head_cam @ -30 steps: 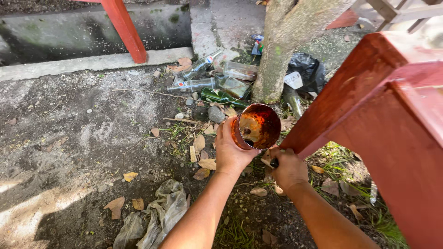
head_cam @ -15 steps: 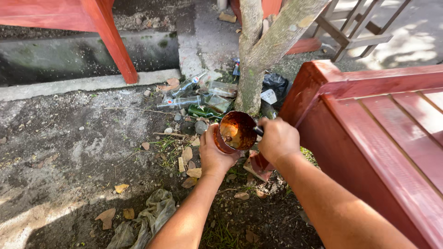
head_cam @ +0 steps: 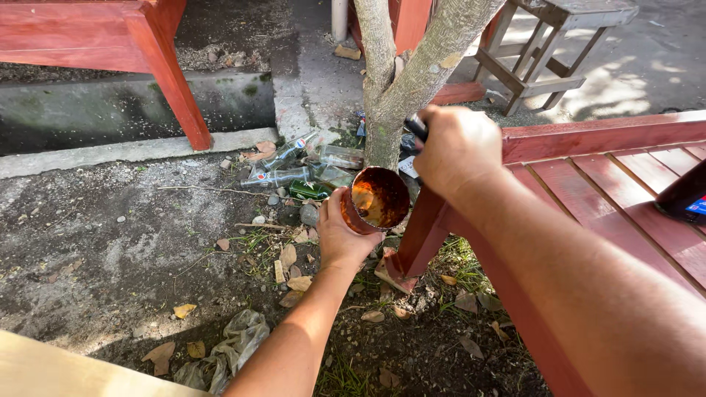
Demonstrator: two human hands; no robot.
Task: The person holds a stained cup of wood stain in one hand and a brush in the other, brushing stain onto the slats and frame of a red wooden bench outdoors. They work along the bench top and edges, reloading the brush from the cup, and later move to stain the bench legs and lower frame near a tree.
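Red slatted table fills the right side, its corner leg dropping to the dirt; forked tree trunk stands just behind that corner, with discarded bottles heaped at its foot. Left hand is wrapped round a rusty open can, tilted mouth toward the camera, brownish residue inside, held beside the table leg above bare ground. Right hand is fisted on a dark handle, raised clear of the can; tool end hidden. Step looks like working the can's contents with the tool. Any next move needs the tool brought to the rim; trunk and table edge crowd the right, open ground lies left.
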